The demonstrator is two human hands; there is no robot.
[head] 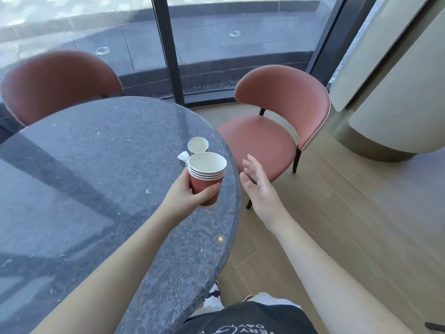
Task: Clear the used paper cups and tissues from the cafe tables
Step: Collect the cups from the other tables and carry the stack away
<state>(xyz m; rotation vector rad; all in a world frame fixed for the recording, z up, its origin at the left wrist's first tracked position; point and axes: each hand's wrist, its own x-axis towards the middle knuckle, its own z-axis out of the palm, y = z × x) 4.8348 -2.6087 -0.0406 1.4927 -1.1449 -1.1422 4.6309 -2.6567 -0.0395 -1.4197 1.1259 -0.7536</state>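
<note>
Cups first: a nested stack of red paper cups [207,175] sits upright in my left hand [190,192], fingers wrapped around its lower wall, held above the round dark stone table [96,189] near its right edge. Just beyond the stack, a single paper cup [198,145] stands on the tabletop with a crumpled white tissue [183,157] beside it. My right hand [257,186] hovers off the table's edge, fingers spread and empty, near a terracotta chair [272,131].

Left hand [190,192] in a closed grip; right hand [258,186] spread, fingers apart.
</note>
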